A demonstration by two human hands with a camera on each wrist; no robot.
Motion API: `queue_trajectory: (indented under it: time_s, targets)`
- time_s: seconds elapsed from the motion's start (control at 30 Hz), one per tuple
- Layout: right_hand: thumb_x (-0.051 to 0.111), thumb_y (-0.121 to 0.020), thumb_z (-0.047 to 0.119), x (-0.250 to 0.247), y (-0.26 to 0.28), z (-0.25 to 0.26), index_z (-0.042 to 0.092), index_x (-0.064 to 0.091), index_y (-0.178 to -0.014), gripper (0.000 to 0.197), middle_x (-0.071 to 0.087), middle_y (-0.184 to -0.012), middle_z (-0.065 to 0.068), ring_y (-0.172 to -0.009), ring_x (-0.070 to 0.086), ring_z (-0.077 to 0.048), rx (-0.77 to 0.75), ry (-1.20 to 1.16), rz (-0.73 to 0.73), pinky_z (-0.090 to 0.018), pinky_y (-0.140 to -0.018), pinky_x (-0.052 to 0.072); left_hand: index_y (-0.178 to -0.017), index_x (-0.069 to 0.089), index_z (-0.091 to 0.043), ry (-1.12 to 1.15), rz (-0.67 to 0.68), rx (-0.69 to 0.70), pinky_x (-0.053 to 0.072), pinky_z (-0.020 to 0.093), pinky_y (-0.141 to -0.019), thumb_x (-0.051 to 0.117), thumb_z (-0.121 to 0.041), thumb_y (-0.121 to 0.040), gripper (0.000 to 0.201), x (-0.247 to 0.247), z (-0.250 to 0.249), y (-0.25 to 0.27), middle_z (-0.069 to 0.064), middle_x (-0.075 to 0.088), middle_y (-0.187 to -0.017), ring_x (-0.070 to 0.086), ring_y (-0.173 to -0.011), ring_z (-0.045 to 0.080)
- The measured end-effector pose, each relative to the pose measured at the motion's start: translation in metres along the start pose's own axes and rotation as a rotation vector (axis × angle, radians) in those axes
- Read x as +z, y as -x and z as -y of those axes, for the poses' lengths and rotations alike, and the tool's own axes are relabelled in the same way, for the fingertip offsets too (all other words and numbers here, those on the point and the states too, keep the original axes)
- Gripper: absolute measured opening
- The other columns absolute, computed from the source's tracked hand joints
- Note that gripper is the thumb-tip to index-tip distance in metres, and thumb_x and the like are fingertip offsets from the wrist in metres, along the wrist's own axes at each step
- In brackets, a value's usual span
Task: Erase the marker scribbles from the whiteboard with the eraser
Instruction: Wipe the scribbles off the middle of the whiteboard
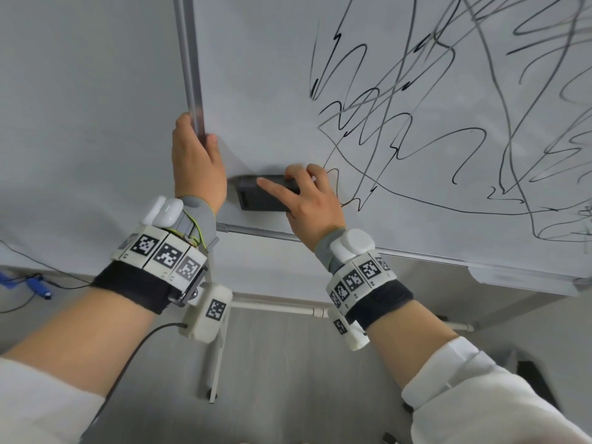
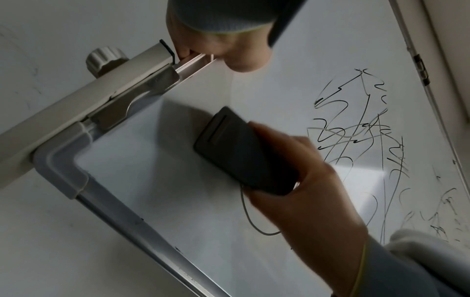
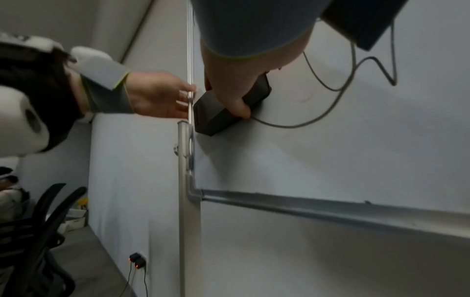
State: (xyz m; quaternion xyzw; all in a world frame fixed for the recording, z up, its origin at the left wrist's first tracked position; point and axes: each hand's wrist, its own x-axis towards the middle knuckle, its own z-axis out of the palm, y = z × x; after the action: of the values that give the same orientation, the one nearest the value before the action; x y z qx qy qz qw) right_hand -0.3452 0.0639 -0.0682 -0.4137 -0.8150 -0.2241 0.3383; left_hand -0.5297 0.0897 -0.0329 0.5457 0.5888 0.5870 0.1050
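Standing behind the whiteboard [image 1: 256, 91] is a pale wall, and below its bottom edge the stand's white legs [image 1: 217, 347] cross a grey floor. A marker tray [image 1: 519, 278] hangs under the bottom edge toward the right. Off to the left of the board, a black office chair [image 3: 43, 231] and a plugged-in adapter [image 3: 137, 261] with small red lights sit low by the wall; a blue connector [image 1: 40, 286] on a dark cable lies at the far left.

Black scribbles [image 1: 448, 107] cover the middle and right of the whiteboard, while the strip along its left edge is bare (only one thin looping line reaches down toward the lower left corner).

The left hand [image 1: 195, 161] wraps around the board's left frame rail [image 1: 192, 59], thumb on the front face and fingers behind, gripping it. Just to its right, near the lower left corner, the right hand [image 1: 312, 200] clasps the dark eraser [image 1: 266, 195], thumb stretched along its back and fingers curled over the top edge. The eraser lies flat against the board, its left end close to the frame rail and nearly under the left hand, with the nearest scribbles just beside the right hand's knuckles.
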Motion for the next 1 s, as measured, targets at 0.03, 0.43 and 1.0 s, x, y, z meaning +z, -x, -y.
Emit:
queue_trajectory:
  time_s: [0.03,0.43,1.0]
  targets:
    - [0.061,-0.063,-0.016,0.000,0.004,0.000,0.026,0.064,-0.121,0.072,0.037,-0.110,-0.002,-0.099,0.036,-0.029,-0.005,0.000,0.024,-0.037,-0.060,0.050,-0.131,0.036,0.003,-0.003,0.000,0.000,0.035,0.034,-0.099,0.039,-0.013,-0.093,0.041,0.000,0.000,0.000,0.018,0.046,-0.126,0.046,-0.114,0.030]
    - [0.059,-0.064,-0.015,-0.004,0.009,-0.008,0.028,0.064,-0.119,0.071,0.038,-0.110,-0.002,-0.101,0.036,-0.030,0.053,-0.006,-0.010,-0.037,-0.060,0.050,-0.135,0.030,0.005,-0.022,-0.015,-0.027,0.032,0.038,-0.105,0.045,-0.014,-0.090,0.051,0.005,0.000,0.003,0.021,0.042,-0.131,0.042,-0.121,0.034]
    - [0.062,-0.066,-0.009,-0.015,0.024,-0.035,0.027,0.066,-0.117,0.063,0.038,-0.112,0.001,-0.103,0.036,-0.030,0.076,0.047,-0.043,-0.039,-0.068,0.051,-0.148,0.005,-0.005,-0.055,-0.087,-0.070,0.030,0.037,-0.100,0.052,-0.027,-0.074,0.090,0.020,-0.012,0.018,0.016,0.036,-0.136,0.040,-0.118,0.032]
